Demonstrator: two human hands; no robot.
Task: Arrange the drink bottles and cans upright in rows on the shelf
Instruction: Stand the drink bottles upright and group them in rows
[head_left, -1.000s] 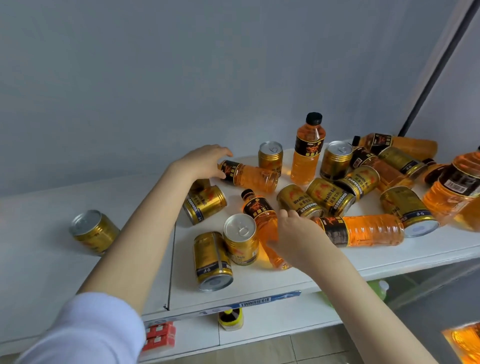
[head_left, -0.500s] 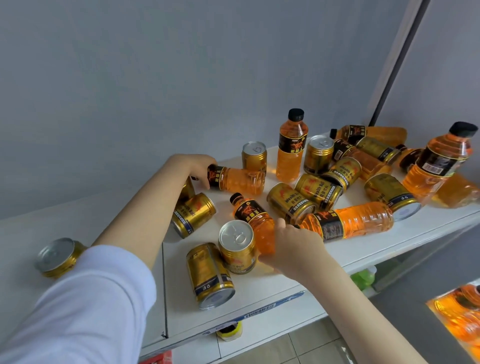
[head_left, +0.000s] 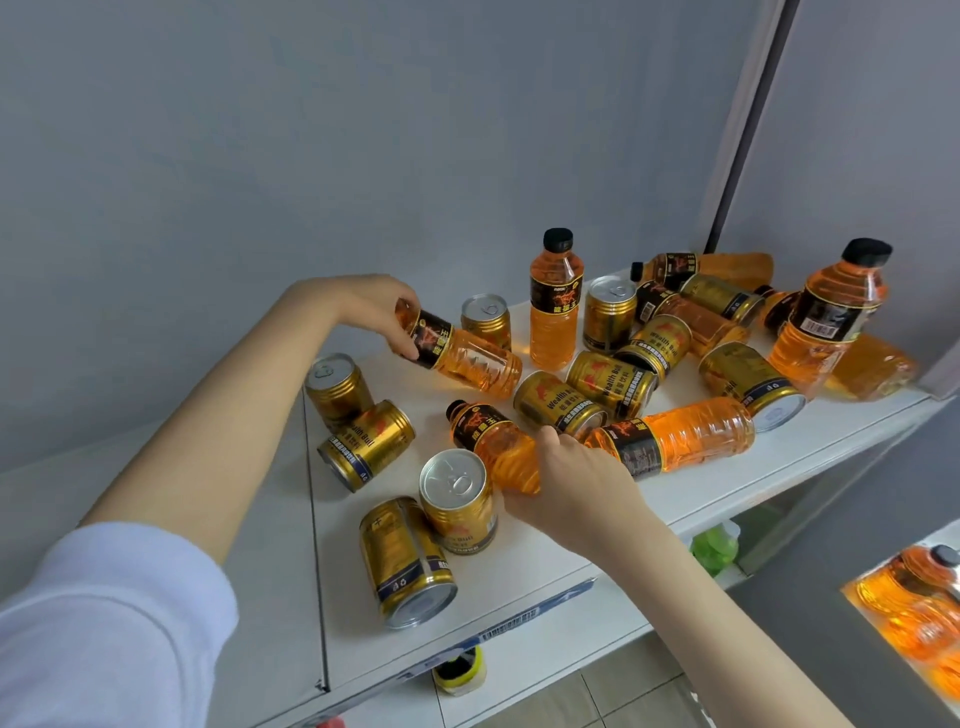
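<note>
Orange drink bottles and gold cans lie jumbled on the white shelf. My left hand grips the neck end of a tilted orange bottle, lifting its cap end off the shelf. My right hand is closed around the base of another lying orange bottle. One bottle stands upright at the back and another at the right. Upright cans stand among several lying cans.
A grey wall rises behind the shelf, with a dark post at the right. The shelf's left section holds my forearm only. A lower shelf holds a green bottle and a yellow item. More orange bottles show bottom right.
My left hand has raised the cap end of its bottle, tilting it. An upright can beside my left forearm has come into sight. The view has shifted right.
</note>
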